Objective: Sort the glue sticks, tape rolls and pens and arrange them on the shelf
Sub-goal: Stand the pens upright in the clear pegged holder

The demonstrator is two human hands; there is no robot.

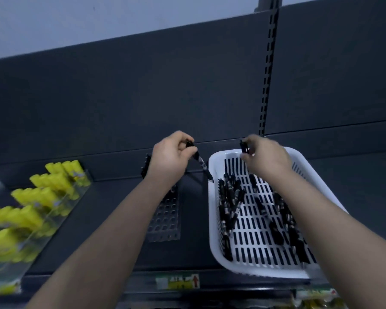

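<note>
My left hand (171,158) grips a black pen (202,165), tip slanting down toward the left rim of a white slotted basket (212,197). Over the basket's far end, my right hand (266,158) pinches another black pen (244,146) held nearly upright. Several black pens (230,201) lie loose inside the basket on the dark shelf (112,197). Under my left forearm lies a perforated dark pen rack (165,217), with some pens (145,167) standing at its far end. Yellow glue sticks (38,197) stand in rows in a clear tray at the left.
The shelf's dark back panel (165,97) rises behind, with a slotted upright (266,81) at the right. A price label strip (177,282) runs along the front edge. More yellow items (316,297) show on a lower level at the bottom right.
</note>
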